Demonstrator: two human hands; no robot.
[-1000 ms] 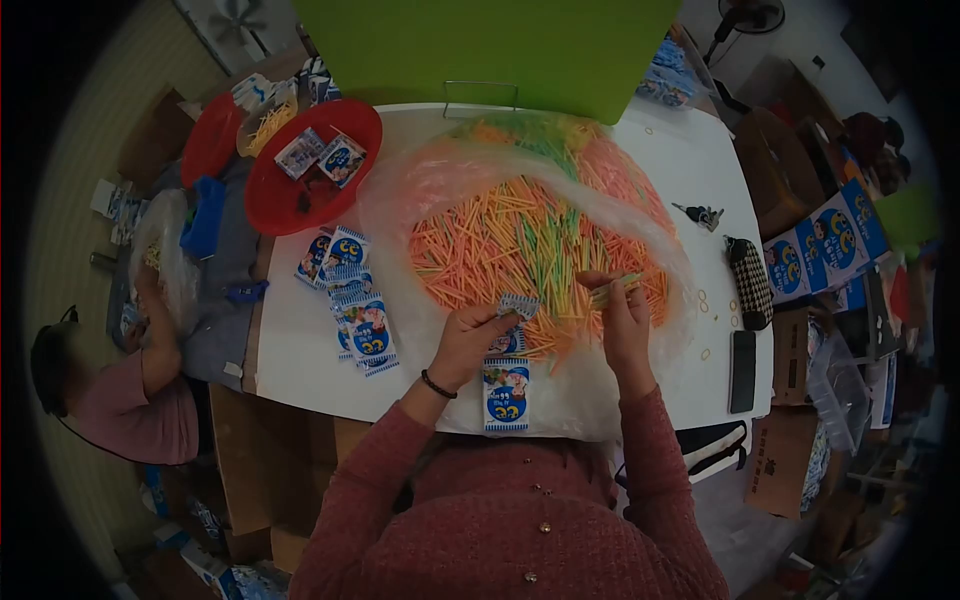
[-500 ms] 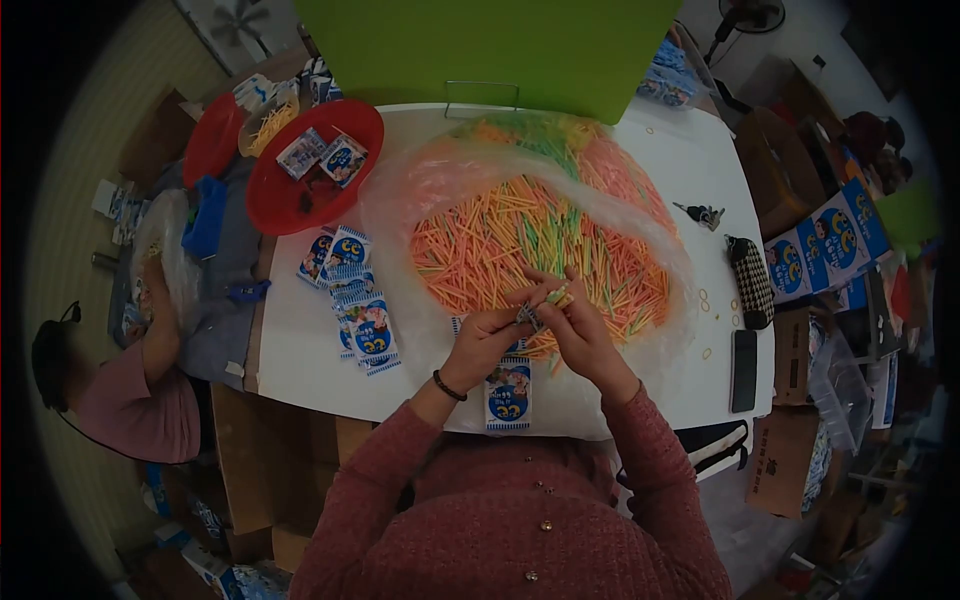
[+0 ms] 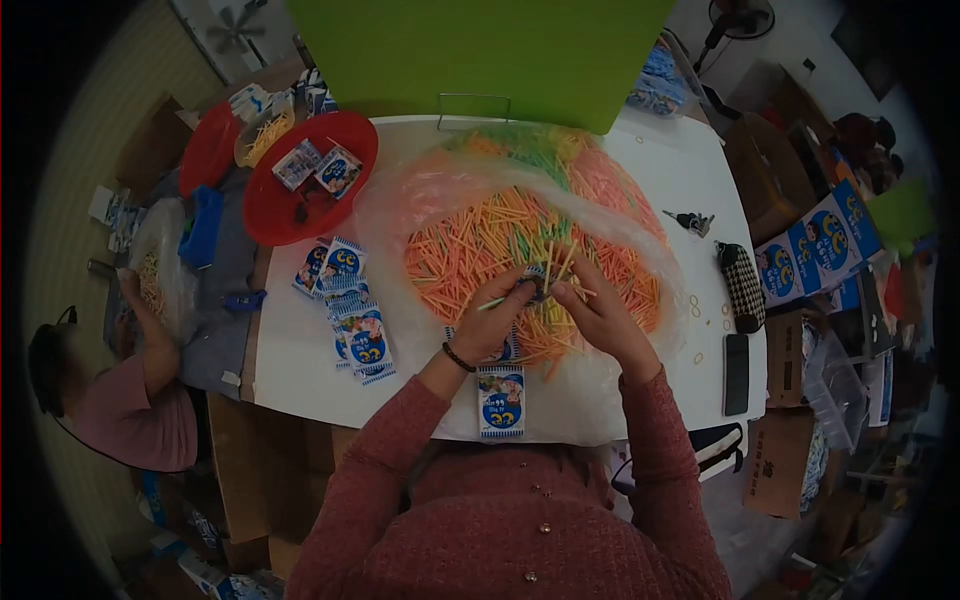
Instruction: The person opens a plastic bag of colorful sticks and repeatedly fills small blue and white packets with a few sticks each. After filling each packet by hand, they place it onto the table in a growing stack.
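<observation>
Over the near part of a large clear plastic bag [image 3: 385,235] of coloured sticks [image 3: 460,240], both hands are close together. My left hand [image 3: 490,318] grips a small blue and white packet [image 3: 533,283], its fingers wrapped round it, and a pale stick pokes out beside them. My right hand [image 3: 600,315] pinches a few yellowish sticks [image 3: 562,262] just right of the packet. Below the hands, a blue packet [image 3: 501,402] lies on the bag's near edge. More blue packets [image 3: 365,335] are piled to the left.
A red basin [image 3: 262,205] with packets stands at the back left. Behind the bag rises a green board [image 3: 480,60]. Keys [image 3: 692,222], a checked pouch [image 3: 740,288] and a phone [image 3: 736,374] lie on the right. Another person [image 3: 135,400] sits at the left, one arm at a bag.
My right hand has moved slightly right, away from my left, and the sticks in it now fan out upward. The other person's hand has shifted left. The camera view has shifted slightly.
</observation>
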